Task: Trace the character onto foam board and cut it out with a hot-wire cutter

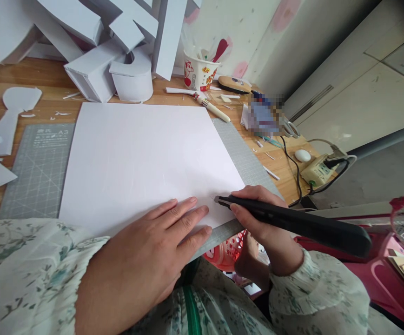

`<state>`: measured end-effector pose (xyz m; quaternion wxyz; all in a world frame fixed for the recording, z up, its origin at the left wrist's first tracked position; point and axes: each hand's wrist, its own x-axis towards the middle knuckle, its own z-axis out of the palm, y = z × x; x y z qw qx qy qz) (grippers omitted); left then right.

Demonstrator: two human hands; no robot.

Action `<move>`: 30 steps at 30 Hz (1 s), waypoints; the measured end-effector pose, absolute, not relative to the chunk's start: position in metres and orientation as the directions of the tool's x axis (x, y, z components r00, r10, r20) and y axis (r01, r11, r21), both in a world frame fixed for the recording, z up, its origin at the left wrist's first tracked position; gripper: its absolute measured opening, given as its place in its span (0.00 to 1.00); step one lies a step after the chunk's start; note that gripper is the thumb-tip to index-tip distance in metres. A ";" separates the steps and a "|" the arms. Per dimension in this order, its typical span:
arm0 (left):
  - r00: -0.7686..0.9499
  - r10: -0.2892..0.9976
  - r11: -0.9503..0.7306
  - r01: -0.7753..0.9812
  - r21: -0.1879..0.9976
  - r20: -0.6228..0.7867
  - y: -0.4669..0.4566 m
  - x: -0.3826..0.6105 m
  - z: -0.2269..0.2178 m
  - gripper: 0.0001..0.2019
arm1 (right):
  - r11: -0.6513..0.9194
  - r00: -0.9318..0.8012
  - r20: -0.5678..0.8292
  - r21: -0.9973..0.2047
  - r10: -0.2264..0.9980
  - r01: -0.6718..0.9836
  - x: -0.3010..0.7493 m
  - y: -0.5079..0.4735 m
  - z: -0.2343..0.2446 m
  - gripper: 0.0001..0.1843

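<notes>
A large white board (135,153) lies on a grey cutting mat (41,163), which shows on both sides of it. Flat on the board's near part rests my left hand (167,237), its fingers stretched out toward the right. My right hand (261,218) is closed around a black utility knife (299,223). The knife's tip points left and meets the board close to its right edge, a short way from my left fingertips. A few faint marks show on the board's surface.
White three-dimensional board shapes (93,70) stand at the back left. Behind the mat are a paper cup (202,70) of tools, a cream-handled tool (215,109) and a brush (235,84). A power strip (318,170) with cables sits at the table's right edge.
</notes>
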<state>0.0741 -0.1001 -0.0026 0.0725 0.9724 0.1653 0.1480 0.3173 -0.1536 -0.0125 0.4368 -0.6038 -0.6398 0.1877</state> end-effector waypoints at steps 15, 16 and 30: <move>0.917 0.324 -0.939 0.281 0.197 0.235 -0.099 0.072 -0.002 0.24 | 0.059 0.274 0.377 -0.673 0.885 0.737 0.283 -0.175 -0.004 0.03; 0.917 0.323 -0.939 0.280 0.199 0.235 -0.099 0.072 -0.003 0.25 | 0.054 0.274 0.381 -0.663 0.883 0.747 0.282 -0.177 -0.005 0.03; 0.920 0.305 -0.945 0.262 0.195 0.244 -0.098 0.072 -0.005 0.20 | 0.176 0.145 0.550 -0.489 0.823 0.854 0.281 -0.198 -0.015 0.09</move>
